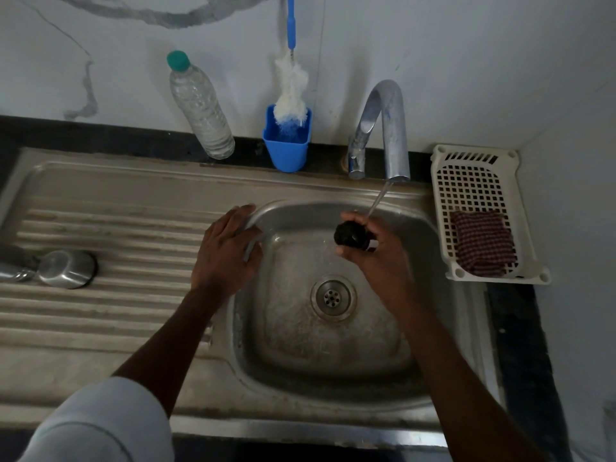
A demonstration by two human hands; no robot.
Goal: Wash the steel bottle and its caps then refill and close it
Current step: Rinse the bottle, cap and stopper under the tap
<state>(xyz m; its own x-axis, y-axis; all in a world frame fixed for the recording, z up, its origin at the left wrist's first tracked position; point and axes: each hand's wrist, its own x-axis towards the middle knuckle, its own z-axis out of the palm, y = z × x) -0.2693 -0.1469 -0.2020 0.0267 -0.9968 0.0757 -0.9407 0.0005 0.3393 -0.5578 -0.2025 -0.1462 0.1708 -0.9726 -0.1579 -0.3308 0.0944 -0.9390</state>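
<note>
Right hand [376,258] over sink basin [333,355], fingers [353,217] curled around black cap [351,235]; cap sits at the fingertips, under the water stream [378,201] from the tap [388,128]. Left hand [226,251] flat on basin's left rim, fingers spread, gripping nothing. Steel bottle [50,268] lies on the drainboard [110,305], well apart from both hands.

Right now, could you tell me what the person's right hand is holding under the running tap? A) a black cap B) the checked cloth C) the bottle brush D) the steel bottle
A: the right hand grips a black cap in the stream from the tap.
</note>
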